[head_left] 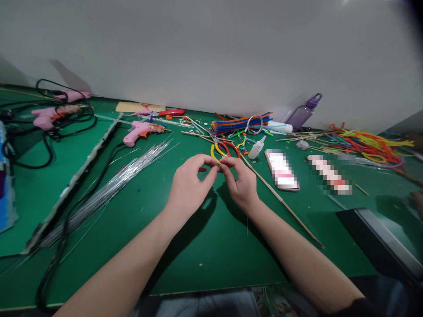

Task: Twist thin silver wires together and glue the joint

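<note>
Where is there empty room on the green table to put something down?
The green mat is bare in front, between the silver wire bundle and the long wooden stick. It is crowded at the back, around the red-handled scissors and colourful pipe cleaners.

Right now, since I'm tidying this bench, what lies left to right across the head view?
Pair of pink glue guns → single pink glue gun → left hand → right hand → phone → pile of pipe cleaners.
</note>
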### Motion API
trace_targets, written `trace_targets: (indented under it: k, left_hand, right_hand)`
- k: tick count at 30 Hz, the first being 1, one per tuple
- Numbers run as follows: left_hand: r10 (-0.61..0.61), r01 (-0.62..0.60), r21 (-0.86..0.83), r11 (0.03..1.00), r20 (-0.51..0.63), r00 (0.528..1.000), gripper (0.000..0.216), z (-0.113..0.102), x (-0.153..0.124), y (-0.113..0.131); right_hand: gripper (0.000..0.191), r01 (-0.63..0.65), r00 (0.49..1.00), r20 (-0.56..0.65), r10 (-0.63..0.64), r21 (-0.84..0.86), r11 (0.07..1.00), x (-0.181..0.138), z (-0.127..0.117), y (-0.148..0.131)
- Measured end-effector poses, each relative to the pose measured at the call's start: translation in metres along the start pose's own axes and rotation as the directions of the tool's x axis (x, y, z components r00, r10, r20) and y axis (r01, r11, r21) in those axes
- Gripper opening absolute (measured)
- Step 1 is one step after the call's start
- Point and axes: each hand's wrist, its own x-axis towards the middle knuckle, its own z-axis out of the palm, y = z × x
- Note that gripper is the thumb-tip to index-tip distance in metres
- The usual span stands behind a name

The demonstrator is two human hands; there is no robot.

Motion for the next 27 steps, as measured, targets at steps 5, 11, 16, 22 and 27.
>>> trace_targets:
  k: [5,11,16,22,27]
  left_hand:
    - [0.171,-0.158,0.137,0.978,-0.086,0.982,0.011,-0.003,-0.003,0.005]
    - [0.281,-0.225,0.346,0.911,-0.122,0.952,0.017,-0.004,-0.004,0.004]
    - [0.150,-0.139,0.243,0.960,-0.025,0.988,0.013,-0.003,-0.003,0.002]
    - [0.166,-0.160,0.172,0.972,-0.025,0.986,0.014,-0.005,-0.005,0.006]
    - [0.209,-0.203,0.161,0.966,-0.018,0.978,0.013,-0.006,-0.006,0.009]
  right_hand:
    - [0.014,-0.018,0.998,-0.053,0.023,0.080,0.997,0.000,-0.002,-0.005]
    - [0.015,-0.032,0.999,-0.038,0.034,0.073,0.997,-0.001,-0.001,-0.013]
    - [0.017,-0.031,0.998,-0.061,0.034,0.057,0.998,-0.004,-0.001,-0.015]
    - [0.013,0.050,0.996,-0.079,-0.044,0.085,0.995,-0.003,-0.004,-0.020]
    - [0.012,0.079,0.994,-0.082,-0.073,0.073,0.994,-0.003,-0.006,-0.020]
